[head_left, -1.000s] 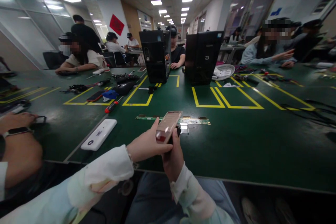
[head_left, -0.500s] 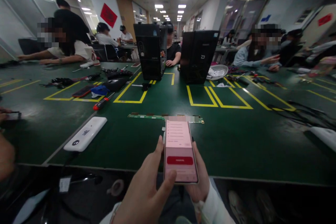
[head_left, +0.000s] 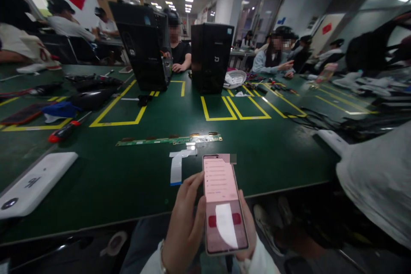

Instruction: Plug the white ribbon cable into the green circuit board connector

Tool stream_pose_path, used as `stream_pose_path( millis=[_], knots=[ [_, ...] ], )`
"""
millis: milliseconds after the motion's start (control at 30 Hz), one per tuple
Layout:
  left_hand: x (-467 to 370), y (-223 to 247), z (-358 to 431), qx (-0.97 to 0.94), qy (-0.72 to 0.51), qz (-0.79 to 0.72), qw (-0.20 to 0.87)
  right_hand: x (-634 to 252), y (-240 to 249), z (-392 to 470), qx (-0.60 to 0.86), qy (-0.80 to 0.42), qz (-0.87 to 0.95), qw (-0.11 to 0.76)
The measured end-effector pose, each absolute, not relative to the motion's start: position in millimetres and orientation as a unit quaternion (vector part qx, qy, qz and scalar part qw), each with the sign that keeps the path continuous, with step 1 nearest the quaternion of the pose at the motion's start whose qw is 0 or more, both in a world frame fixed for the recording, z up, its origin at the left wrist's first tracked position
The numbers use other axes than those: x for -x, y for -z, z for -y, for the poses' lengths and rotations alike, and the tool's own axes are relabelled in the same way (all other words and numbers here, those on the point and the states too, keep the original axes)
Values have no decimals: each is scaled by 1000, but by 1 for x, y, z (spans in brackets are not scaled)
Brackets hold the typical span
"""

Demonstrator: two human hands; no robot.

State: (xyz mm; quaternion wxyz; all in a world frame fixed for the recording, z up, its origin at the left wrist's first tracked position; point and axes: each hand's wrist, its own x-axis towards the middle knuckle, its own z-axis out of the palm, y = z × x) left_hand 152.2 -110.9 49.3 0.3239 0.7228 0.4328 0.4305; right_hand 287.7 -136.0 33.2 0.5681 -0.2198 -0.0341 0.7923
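Note:
A smartphone [head_left: 220,182] with a lit pink screen is tilted up before me, low over the table's front edge. White glare covers part of its red button. My right hand [head_left: 249,227] is closed round the phone's right side and back, its palm partly hidden. My left hand [head_left: 185,222] grips the left edge, fingers and thumb against it. Beyond the phone lies a long, narrow green circuit board [head_left: 163,141]. From its middle a white flat ribbon cable [head_left: 176,169] with a blue end runs towards me.
Two black computer towers [head_left: 141,47] stand at the back of the green table [head_left: 266,154]. At left lie a white power bank [head_left: 35,186] and a red-handled screwdriver [head_left: 66,130]. Black cables [head_left: 324,120] and a white sleeve [head_left: 379,184] are at right. People sit around.
My view has swung right, so the towers and board sit further left. My left thumb has moved off the screen to the phone's left edge. The ribbon cable now shows.

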Motion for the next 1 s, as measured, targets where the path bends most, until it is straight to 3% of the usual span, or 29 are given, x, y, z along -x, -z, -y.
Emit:
stream_pose_path(
  millis=[233,1000],
  knots=[
    [-166,-38,116,-718,-461,-418,312,-295,-15,146,240,-779,11,580],
    [-143,-32,100,-828,-355,-365,235,-292,-32,145,236,-804,-12,546]
  ],
)
